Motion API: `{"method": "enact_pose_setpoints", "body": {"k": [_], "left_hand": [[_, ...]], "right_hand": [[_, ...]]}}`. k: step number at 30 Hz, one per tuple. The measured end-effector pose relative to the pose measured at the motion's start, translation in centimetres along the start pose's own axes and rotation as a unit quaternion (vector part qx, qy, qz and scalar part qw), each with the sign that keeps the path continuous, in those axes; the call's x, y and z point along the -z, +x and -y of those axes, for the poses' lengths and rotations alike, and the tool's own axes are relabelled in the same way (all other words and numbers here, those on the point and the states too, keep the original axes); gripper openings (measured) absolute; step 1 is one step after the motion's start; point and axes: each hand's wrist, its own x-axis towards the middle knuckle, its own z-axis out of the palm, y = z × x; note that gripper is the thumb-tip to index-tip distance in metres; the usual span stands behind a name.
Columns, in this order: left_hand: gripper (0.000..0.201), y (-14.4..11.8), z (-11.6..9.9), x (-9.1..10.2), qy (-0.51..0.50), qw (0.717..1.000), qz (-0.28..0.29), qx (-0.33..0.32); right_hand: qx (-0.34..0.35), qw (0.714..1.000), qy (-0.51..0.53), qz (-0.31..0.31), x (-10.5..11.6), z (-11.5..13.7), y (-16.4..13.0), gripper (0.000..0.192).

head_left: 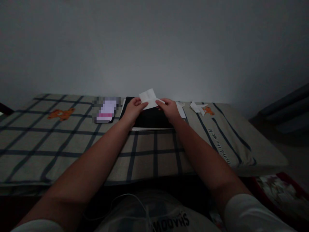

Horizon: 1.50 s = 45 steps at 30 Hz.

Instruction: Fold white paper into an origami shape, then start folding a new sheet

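Head view: both hands [132, 111] [169, 109] hold white paper [148, 98] over a checked bedsheet [48, 141].

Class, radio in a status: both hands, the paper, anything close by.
Left hand and right hand both pinch the white paper. Held above a black board on the checked sheet. Paper scraps lie right.

Bare forearms, short white sleeves [251, 214], light shirt with dark printed lettering, thin white cord [125, 196] across lap
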Motion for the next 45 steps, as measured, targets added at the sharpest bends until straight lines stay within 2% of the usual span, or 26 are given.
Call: {"method": "enact_pose_setpoints", "body": {"k": [2,4,6,8,9,11,13,15,17,20,24,30,35,38,42,45], "left_hand": [[0.066,0.4,0.1,0.5,0.077,0.991,-0.06,-0.09],[0.084,0.4,-0.2,1.1,0.199,0.957,-0.075,-0.197],[0.085,0.2,-1.0,1.5,0.31,0.905,-0.027,-0.29],[0.071,-0.3,-1.8,1.7,0.381,0.861,0.046,-0.334],[0.061,-0.5,-2.1,1.7,0.392,0.852,0.07,-0.341],[0.052,-0.8,-2.4,1.4,0.38,0.859,0.093,-0.33],[0.05,-0.9,-2.4,1.1,0.324,0.896,0.082,-0.291],[0.046,-0.9,-2.0,0.7,0.244,0.94,0.078,-0.228],[0.044,-0.9,-1.7,0.4,0.158,0.971,0.099,-0.148],[0.044,-1.0,-1.3,0.0,0.055,0.99,0.121,-0.037],[0.041,-1.3,-1.6,-0.3,-0.015,0.992,0.117,0.05],[0.037,-1.5,-1.9,-0.3,-0.037,0.987,0.132,0.089],[0.035,-1.2,-1.6,0.0,-0.034,0.983,0.155,0.097],[0.036,-1.1,-1.5,0.1,-0.031,0.983,0.15,0.1],[0.042,-1.0,-1.6,0.2,-0.041,0.985,0.144,0.082],[0.047,-1.0,-1.8,0.3,-0.037,0.986,0.146,0.069]], "right_hand": [[0.023,0.998,-0.058,0.024,0.5,0.1,0.0,0.027],[0.052,0.991,-0.107,0.058,0.9,0.2,-0.1,0.027],[0.079,0.984,-0.131,0.093,1.1,0.4,-0.2,0.028],[0.097,0.979,-0.144,0.11,1.1,0.7,-0.4,0.029],[0.101,0.977,-0.149,0.111,1.1,1.0,-0.5,0.03],[0.095,0.979,-0.147,0.103,1.1,1.5,-0.7,0.032],[0.075,0.986,-0.115,0.093,1.0,1.9,-0.8,0.036],[0.05,0.993,-0.063,0.09,0.9,2.2,-0.9,0.043],[0.02,0.995,-0.001,0.099,0.8,2.3,-0.8,0.051],[-0.007,0.988,0.085,0.131,0.9,2.1,-0.7,0.051],[0.0,0.983,0.098,0.153,1.0,1.9,-0.6,0.035],[0.058,0.987,0.025,0.146,0.8,1.6,-0.6,0.022],[0.077,0.986,-0.05,0.14,1.1,1.6,-0.5,0.018],[0.085,0.985,-0.095,0.12,1.2,1.9,-0.7,0.017],[0.1,0.986,-0.096,0.092,0.9,2.2,-1.0,0.019],[0.083,0.991,-0.067,0.087,0.6,2.2,-1.1,0.02]]}}
